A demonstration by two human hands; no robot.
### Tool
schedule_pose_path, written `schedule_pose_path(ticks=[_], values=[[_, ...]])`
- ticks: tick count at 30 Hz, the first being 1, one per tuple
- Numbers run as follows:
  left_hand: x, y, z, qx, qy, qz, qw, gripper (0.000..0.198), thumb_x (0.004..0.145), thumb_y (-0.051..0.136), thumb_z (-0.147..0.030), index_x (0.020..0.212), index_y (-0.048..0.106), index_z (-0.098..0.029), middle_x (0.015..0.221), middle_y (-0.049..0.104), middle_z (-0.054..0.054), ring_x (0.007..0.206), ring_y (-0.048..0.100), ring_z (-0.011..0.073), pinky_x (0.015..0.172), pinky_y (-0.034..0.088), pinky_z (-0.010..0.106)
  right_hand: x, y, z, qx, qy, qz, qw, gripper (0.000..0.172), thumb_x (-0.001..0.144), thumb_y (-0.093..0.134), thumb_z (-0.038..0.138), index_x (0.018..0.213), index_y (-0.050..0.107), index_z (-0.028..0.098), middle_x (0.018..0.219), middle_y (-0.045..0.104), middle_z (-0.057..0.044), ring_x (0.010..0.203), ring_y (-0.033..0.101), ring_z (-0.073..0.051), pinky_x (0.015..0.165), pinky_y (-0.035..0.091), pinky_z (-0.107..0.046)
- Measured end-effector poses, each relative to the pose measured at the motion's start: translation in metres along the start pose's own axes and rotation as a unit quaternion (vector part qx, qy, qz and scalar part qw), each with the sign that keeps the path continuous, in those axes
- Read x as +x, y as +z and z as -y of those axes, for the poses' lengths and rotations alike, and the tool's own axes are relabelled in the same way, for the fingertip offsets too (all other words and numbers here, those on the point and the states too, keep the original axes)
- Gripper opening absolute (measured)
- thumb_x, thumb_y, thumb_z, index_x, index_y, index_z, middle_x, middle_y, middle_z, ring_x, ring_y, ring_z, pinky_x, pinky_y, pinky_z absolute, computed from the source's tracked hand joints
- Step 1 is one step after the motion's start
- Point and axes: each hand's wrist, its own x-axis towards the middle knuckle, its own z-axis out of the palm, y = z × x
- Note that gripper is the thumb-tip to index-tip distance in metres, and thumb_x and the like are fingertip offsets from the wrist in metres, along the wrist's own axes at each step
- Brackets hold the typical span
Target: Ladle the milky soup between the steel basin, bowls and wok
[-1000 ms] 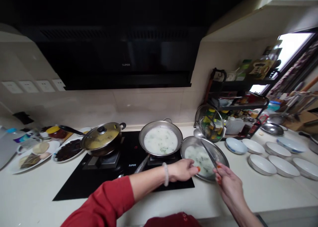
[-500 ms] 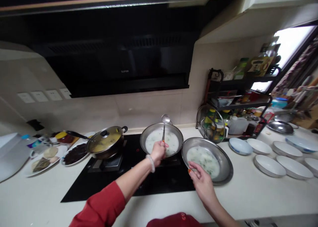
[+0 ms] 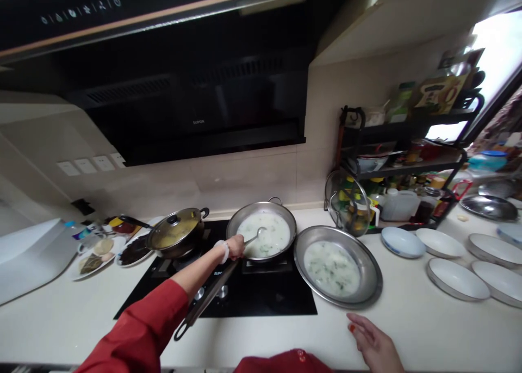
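My left hand (image 3: 235,247) is closed around the handle of a metal ladle (image 3: 253,237). The ladle's bowl dips into a white soup with green bits (image 3: 274,236), inside a metal wok (image 3: 291,215) on the stove. The wok's long handle (image 3: 212,297) points toward me, passing just below my left hand. To the right, a wide steel basin (image 3: 369,280) stands on the counter, holding the same kind of soup. My right hand (image 3: 373,340) is in front of that basin, apart from it, with fingers stretched out and nothing in them.
A lidded pan (image 3: 175,234) stands on the left burner, beside plates with dark food (image 3: 134,249) and pale food (image 3: 92,261). Several shallow bowls (image 3: 459,279) sit at right. Behind the basin are a glass lid (image 3: 346,201) and a spice rack (image 3: 408,169). The range hood (image 3: 196,106) hangs overhead.
The ladle has come down from the wok's far rim into the soup, with my left hand moving left. My right hand has drawn back from the basin toward me. The view has tilted slightly.
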Motion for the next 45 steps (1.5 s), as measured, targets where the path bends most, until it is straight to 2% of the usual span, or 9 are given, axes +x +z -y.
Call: schedule_pose_path(ticks=[2, 5, 9, 14, 19, 30, 36, 41, 45], values=[[-0.003, -0.004, -0.003, -0.062, -0.038, 0.033, 0.997, 0.018, 0.092, 0.055, -0.021, 0.099, 0.063, -0.006, 0.091, 0.066, 0.010, 0.071, 0.062, 0.0140, 0.059, 0.053, 0.026, 0.009, -0.013, -0.005, 0.015, 0.023, -0.023, 0.999, 0.045, 0.050, 0.068, 0.050, 0.083, 0.070, 0.020, 0.067, 0.071, -0.005, 0.052, 0.058, -0.020, 0.046, 0.046, -0.031], [-0.008, -0.013, -0.006, -0.171, -0.078, 0.073, 0.979, 0.014, 0.088, 0.049, -0.008, 0.078, 0.059, -0.006, 0.064, 0.056, 0.002, 0.045, 0.043, 0.0040, 0.038, 0.030, 0.013, 0.023, -0.033, -0.005, 0.041, 0.049, -0.062, 0.996, 0.049, 0.051, 0.068, 0.047, 0.090, 0.067, 0.018, 0.068, 0.070, -0.005, 0.048, 0.052, -0.016, 0.042, 0.041, -0.029], [-0.015, -0.018, -0.003, -0.294, -0.107, 0.103, 0.944, 0.007, 0.082, 0.053, -0.007, 0.077, 0.056, -0.009, 0.057, 0.046, -0.004, 0.037, 0.029, 0.0003, 0.032, 0.015, 0.009, 0.044, -0.044, 0.000, 0.095, 0.068, -0.115, 0.986, 0.047, 0.048, 0.071, 0.044, 0.086, 0.062, 0.017, 0.064, 0.066, -0.004, 0.047, 0.049, -0.013, 0.040, 0.037, -0.025], [-0.023, -0.014, 0.007, -0.401, -0.117, 0.112, 0.902, 0.007, 0.080, 0.053, -0.005, 0.078, 0.054, -0.011, 0.056, 0.043, -0.006, 0.034, 0.023, -0.0009, 0.030, 0.010, 0.009, 0.065, -0.036, 0.000, 0.176, 0.105, -0.052, 0.977, 0.050, 0.040, 0.080, 0.037, 0.078, 0.054, 0.019, 0.057, 0.062, -0.001, 0.051, 0.052, -0.013, 0.042, 0.037, -0.022], [-0.032, -0.015, 0.014, -0.468, -0.111, 0.093, 0.872, 0.009, 0.083, 0.049, -0.004, 0.082, 0.055, -0.011, 0.057, 0.044, -0.005, 0.035, 0.025, 0.0003, 0.030, 0.012, 0.009, 0.073, -0.031, -0.006, 0.186, 0.097, -0.055, 0.976, 0.058, 0.034, 0.081, 0.032, 0.079, 0.047, 0.022, 0.053, 0.057, 0.004, 0.050, 0.050, -0.011, 0.042, 0.036, -0.020], [-0.055, -0.021, 0.002, -0.493, -0.128, 0.077, 0.857, 0.017, 0.087, 0.040, -0.002, 0.083, 0.055, -0.010, 0.057, 0.044, -0.004, 0.035, 0.024, -0.0002, 0.030, 0.010, 0.009, 0.074, -0.030, -0.004, 0.193, 0.086, -0.076, 0.975, 0.073, 0.034, 0.079, 0.031, 0.098, 0.044, 0.021, 0.049, 0.058, 0.006, 0.047, 0.048, -0.012, 0.043, 0.036, -0.021], [-0.064, -0.016, -0.019, -0.492, -0.128, 0.096, 0.856, 0.017, 0.085, 0.041, -0.003, 0.085, 0.057, -0.009, 0.058, 0.044, -0.004, 0.036, 0.025, 0.0004, 0.030, 0.011, 0.009, 0.074, -0.030, -0.006, 0.186, 0.080, -0.072, 0.977, 0.071, 0.036, 0.077, 0.034, 0.098, 0.044, 0.021, 0.047, 0.058, 0.005, 0.045, 0.047, -0.012, 0.043, 0.034, -0.021], [-0.073, 0.003, -0.051, -0.474, -0.099, 0.145, 0.863, 0.012, 0.080, 0.049, -0.004, 0.084, 0.060, -0.008, 0.058, 0.043, -0.004, 0.037, 0.023, 0.0006, 0.031, 0.009, 0.010, 0.075, -0.031, -0.006, 0.180, 0.076, -0.063, 0.979, 0.072, 0.035, 0.078, 0.034, 0.098, 0.044, 0.020, 0.047, 0.057, 0.005, 0.045, 0.047, -0.012, 0.043, 0.033, -0.021], [-0.070, 0.038, -0.071, -0.416, -0.083, 0.200, 0.883, 0.013, 0.077, 0.051, -0.007, 0.086, 0.060, -0.007, 0.058, 0.042, -0.005, 0.038, 0.019, 0.0009, 0.032, 0.007, 0.012, 0.076, -0.030, -0.008, 0.178, 0.076, -0.063, 0.979, 0.074, 0.035, 0.079, 0.035, 0.099, 0.044, 0.020, 0.049, 0.059, 0.004, 0.046, 0.048, -0.013, 0.043, 0.034, -0.021]])
